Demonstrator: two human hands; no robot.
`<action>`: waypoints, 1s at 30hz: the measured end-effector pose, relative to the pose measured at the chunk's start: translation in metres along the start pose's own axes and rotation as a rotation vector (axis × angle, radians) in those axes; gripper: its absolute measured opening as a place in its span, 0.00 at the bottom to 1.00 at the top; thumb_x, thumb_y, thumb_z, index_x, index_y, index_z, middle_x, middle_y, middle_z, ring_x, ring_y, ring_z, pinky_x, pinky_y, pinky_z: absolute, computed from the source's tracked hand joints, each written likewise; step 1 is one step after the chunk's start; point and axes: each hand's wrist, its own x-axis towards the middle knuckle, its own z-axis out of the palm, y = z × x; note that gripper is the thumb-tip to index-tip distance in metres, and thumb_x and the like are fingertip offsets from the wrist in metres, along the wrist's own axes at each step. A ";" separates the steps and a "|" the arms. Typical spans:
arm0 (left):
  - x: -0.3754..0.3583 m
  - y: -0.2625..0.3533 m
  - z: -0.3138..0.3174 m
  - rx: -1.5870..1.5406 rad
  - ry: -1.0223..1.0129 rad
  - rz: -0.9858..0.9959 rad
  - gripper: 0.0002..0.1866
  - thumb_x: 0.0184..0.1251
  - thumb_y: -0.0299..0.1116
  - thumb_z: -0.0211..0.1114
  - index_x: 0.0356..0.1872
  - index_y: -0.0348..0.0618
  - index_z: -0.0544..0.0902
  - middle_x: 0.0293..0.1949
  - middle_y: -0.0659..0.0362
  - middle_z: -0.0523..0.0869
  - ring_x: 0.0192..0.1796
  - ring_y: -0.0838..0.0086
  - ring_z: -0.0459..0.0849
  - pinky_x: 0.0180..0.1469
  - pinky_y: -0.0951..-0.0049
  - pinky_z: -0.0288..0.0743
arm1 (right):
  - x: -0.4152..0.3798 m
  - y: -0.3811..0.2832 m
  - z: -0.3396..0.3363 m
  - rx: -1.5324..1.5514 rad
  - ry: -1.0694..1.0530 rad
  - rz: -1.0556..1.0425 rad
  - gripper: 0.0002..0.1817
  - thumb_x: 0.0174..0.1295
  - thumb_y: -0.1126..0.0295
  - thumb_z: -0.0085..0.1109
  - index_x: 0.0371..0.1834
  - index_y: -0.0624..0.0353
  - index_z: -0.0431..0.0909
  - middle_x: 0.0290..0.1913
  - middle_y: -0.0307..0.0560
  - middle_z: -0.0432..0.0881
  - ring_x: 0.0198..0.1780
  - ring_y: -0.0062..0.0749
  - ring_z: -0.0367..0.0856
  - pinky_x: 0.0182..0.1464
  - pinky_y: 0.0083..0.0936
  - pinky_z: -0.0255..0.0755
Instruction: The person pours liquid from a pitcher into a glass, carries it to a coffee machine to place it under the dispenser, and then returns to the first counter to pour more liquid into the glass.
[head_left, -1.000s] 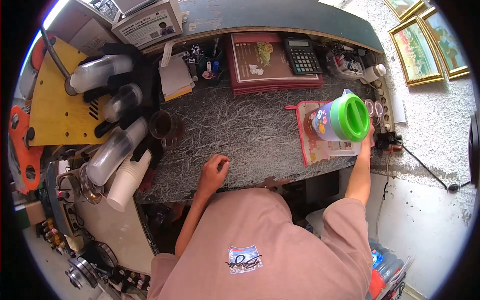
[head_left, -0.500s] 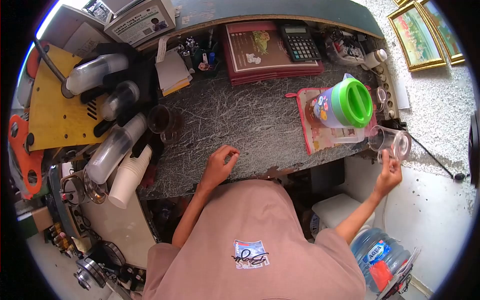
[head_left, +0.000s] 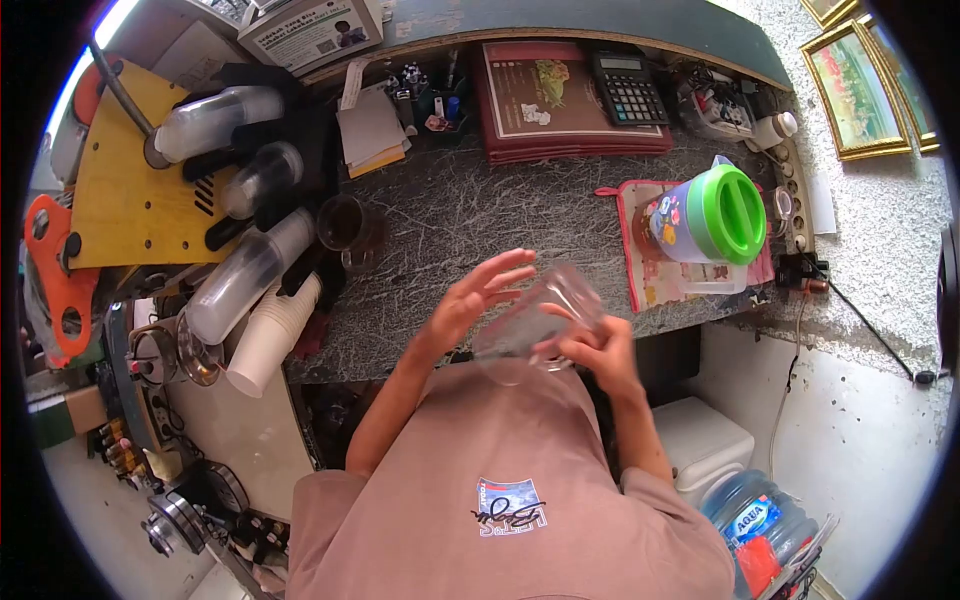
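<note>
A clear glass mug (head_left: 515, 330) is tilted over the front edge of the desk, right in front of my chest. My right hand (head_left: 605, 355) is closed on it from the right side, fingers at its handle. My left hand (head_left: 468, 305) is open beside the mug, fingers spread and pointing toward its upper part. Motion blurs the mug somewhat. Farther left on the desk stands another glass mug (head_left: 345, 225) with dark contents. To the right, a pitcher with a green lid (head_left: 735, 213) stands on a pink-edged cloth (head_left: 640, 290).
Stacked plastic cups (head_left: 215, 125) and paper cups (head_left: 270, 335) lie along the left side. Red-brown menu folders (head_left: 570, 145) with a calculator (head_left: 630, 90) sit at the back of the desk (head_left: 480, 200). A water gallon (head_left: 755, 510) stands low at the right.
My right hand has brought the glass mug from the far right in to the front of my chest. My left hand has lifted toward it and its fingers have spread.
</note>
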 end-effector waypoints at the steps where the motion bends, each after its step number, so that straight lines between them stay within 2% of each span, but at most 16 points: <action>1: -0.004 -0.004 -0.006 -0.057 -0.016 0.059 0.45 0.73 0.65 0.53 0.75 0.35 0.68 0.82 0.42 0.54 0.83 0.54 0.55 0.79 0.51 0.54 | 0.017 0.030 -0.006 0.007 -0.127 0.032 0.18 0.63 0.69 0.71 0.50 0.72 0.83 0.43 0.59 0.89 0.53 0.42 0.88 0.49 0.32 0.84; 3: -0.006 0.003 -0.012 -0.071 -0.032 0.124 0.44 0.74 0.66 0.49 0.75 0.36 0.69 0.82 0.44 0.55 0.83 0.55 0.53 0.80 0.49 0.49 | 0.042 0.070 0.003 0.258 -0.302 0.098 0.21 0.72 0.61 0.62 0.57 0.69 0.78 0.51 0.59 0.86 0.55 0.42 0.87 0.50 0.39 0.85; 4: -0.007 0.006 -0.016 -0.090 -0.057 0.188 0.43 0.75 0.66 0.46 0.74 0.37 0.71 0.82 0.45 0.56 0.84 0.55 0.50 0.81 0.48 0.45 | 0.049 0.081 0.013 0.258 -0.310 0.100 0.21 0.72 0.61 0.62 0.57 0.69 0.78 0.51 0.59 0.86 0.55 0.42 0.87 0.50 0.39 0.85; 5: -0.009 0.006 -0.020 -0.194 -0.025 0.203 0.42 0.77 0.65 0.38 0.66 0.35 0.80 0.80 0.42 0.60 0.85 0.54 0.45 0.82 0.47 0.39 | 0.056 0.089 0.023 0.461 -0.267 0.231 0.23 0.74 0.57 0.58 0.60 0.67 0.75 0.55 0.60 0.84 0.55 0.42 0.87 0.51 0.42 0.85; 6: -0.008 0.010 -0.026 -0.190 -0.021 0.208 0.42 0.77 0.65 0.38 0.66 0.35 0.80 0.80 0.42 0.60 0.85 0.54 0.45 0.82 0.47 0.39 | 0.062 0.094 0.033 0.662 -0.220 0.363 0.25 0.76 0.53 0.55 0.62 0.65 0.73 0.59 0.60 0.81 0.54 0.43 0.87 0.51 0.46 0.85; 8: -0.004 0.018 -0.039 0.156 0.021 0.231 0.42 0.78 0.61 0.35 0.55 0.31 0.86 0.75 0.36 0.68 0.83 0.51 0.53 0.80 0.46 0.45 | 0.075 0.098 0.039 0.711 -0.148 0.449 0.25 0.77 0.48 0.52 0.60 0.60 0.73 0.61 0.60 0.79 0.50 0.42 0.88 0.47 0.42 0.88; 9: 0.004 0.012 -0.044 0.230 0.054 0.266 0.43 0.79 0.61 0.32 0.46 0.30 0.88 0.60 0.36 0.83 0.75 0.51 0.68 0.78 0.50 0.50 | 0.082 0.109 0.034 0.877 -0.219 0.512 0.25 0.76 0.47 0.52 0.59 0.58 0.74 0.61 0.60 0.80 0.49 0.41 0.88 0.46 0.38 0.89; 10: 0.009 0.009 -0.052 0.230 0.059 0.269 0.43 0.79 0.61 0.32 0.46 0.30 0.88 0.60 0.36 0.83 0.75 0.51 0.68 0.78 0.50 0.50 | 0.087 0.115 0.033 1.042 -0.289 0.573 0.24 0.76 0.46 0.52 0.57 0.57 0.74 0.61 0.61 0.80 0.49 0.41 0.88 0.44 0.34 0.90; 11: 0.014 0.006 -0.061 0.152 0.039 0.188 0.44 0.80 0.61 0.31 0.45 0.29 0.88 0.54 0.38 0.85 0.68 0.52 0.74 0.76 0.51 0.54 | 0.090 0.121 0.033 1.016 -0.278 0.576 0.24 0.76 0.46 0.52 0.56 0.56 0.73 0.61 0.62 0.80 0.49 0.42 0.88 0.42 0.28 0.90; 12: 0.020 0.007 -0.065 0.073 0.017 0.105 0.45 0.80 0.62 0.30 0.44 0.29 0.88 0.49 0.40 0.88 0.61 0.54 0.80 0.73 0.53 0.58 | 0.093 0.124 0.033 1.015 -0.279 0.578 0.24 0.76 0.46 0.52 0.56 0.56 0.73 0.61 0.62 0.80 0.49 0.42 0.88 0.42 0.28 0.90; 13: 0.026 0.005 -0.066 0.037 0.066 0.077 0.47 0.81 0.63 0.28 0.41 0.27 0.87 0.42 0.43 0.88 0.50 0.58 0.84 0.66 0.56 0.68 | 0.095 0.126 0.033 1.020 -0.284 0.590 0.26 0.76 0.45 0.51 0.58 0.58 0.73 0.60 0.62 0.80 0.50 0.43 0.89 0.44 0.30 0.90; 14: 0.031 0.006 -0.070 0.036 0.068 0.078 0.47 0.81 0.63 0.28 0.41 0.27 0.87 0.42 0.43 0.88 0.50 0.58 0.84 0.66 0.56 0.68 | 0.099 0.127 0.032 1.024 -0.288 0.603 0.28 0.76 0.44 0.51 0.60 0.59 0.72 0.60 0.62 0.81 0.51 0.44 0.89 0.45 0.31 0.90; 16: 0.041 0.006 -0.078 -0.031 0.036 -0.043 0.46 0.81 0.66 0.33 0.40 0.30 0.87 0.40 0.48 0.89 0.45 0.66 0.88 0.54 0.67 0.81 | 0.104 0.131 0.034 1.052 -0.301 0.626 0.31 0.76 0.42 0.49 0.63 0.61 0.71 0.60 0.62 0.81 0.51 0.45 0.88 0.47 0.33 0.89; 19: 0.050 0.005 -0.086 -0.098 0.109 -0.191 0.46 0.80 0.67 0.35 0.40 0.30 0.87 0.37 0.50 0.90 0.41 0.68 0.90 0.49 0.69 0.84 | 0.109 0.130 0.039 1.102 -0.328 0.650 0.36 0.76 0.40 0.44 0.66 0.65 0.68 0.61 0.63 0.80 0.51 0.46 0.88 0.50 0.37 0.89; 20: 0.052 0.004 -0.089 -0.098 0.107 -0.194 0.46 0.80 0.67 0.35 0.40 0.30 0.87 0.37 0.50 0.90 0.41 0.68 0.90 0.49 0.69 0.84 | 0.109 0.130 0.040 1.124 -0.341 0.653 0.37 0.77 0.40 0.41 0.67 0.67 0.66 0.61 0.63 0.80 0.51 0.46 0.88 0.51 0.39 0.89; 30: 0.060 -0.003 -0.099 -0.057 0.114 -0.246 0.45 0.80 0.67 0.36 0.40 0.31 0.89 0.38 0.48 0.91 0.42 0.67 0.91 0.50 0.68 0.85 | 0.113 0.145 0.037 1.114 -0.389 0.678 0.36 0.76 0.36 0.39 0.59 0.63 0.72 0.63 0.65 0.78 0.56 0.48 0.86 0.52 0.40 0.87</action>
